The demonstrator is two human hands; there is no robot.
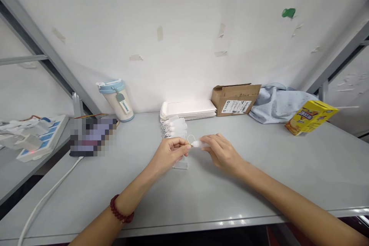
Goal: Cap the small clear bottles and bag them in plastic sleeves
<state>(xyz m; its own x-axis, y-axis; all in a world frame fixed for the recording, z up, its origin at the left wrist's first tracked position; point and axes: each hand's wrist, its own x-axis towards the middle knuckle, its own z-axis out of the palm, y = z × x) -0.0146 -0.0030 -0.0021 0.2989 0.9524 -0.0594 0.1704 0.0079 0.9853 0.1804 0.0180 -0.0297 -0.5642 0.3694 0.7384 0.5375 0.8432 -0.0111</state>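
My right hand is closed around a small whitish, translucent tube with a narrow end pointing left. At that narrow end, my left hand pinches thumb and fingers together. A sliver of something yellowish shows at its fingertips, too small to name. Above the narrow end curves a thin white loop. Behind and under my left hand lies a row of similar translucent pieces with thin loops at their left side, partly hidden by the hand.
Along the wall stand a blue-lidded tumbler, a stack of white envelopes, a cardboard box and a bundled pale blue cloth. A yellow drink carton tilts at right. At left are a phone, its white cable and a power strip.
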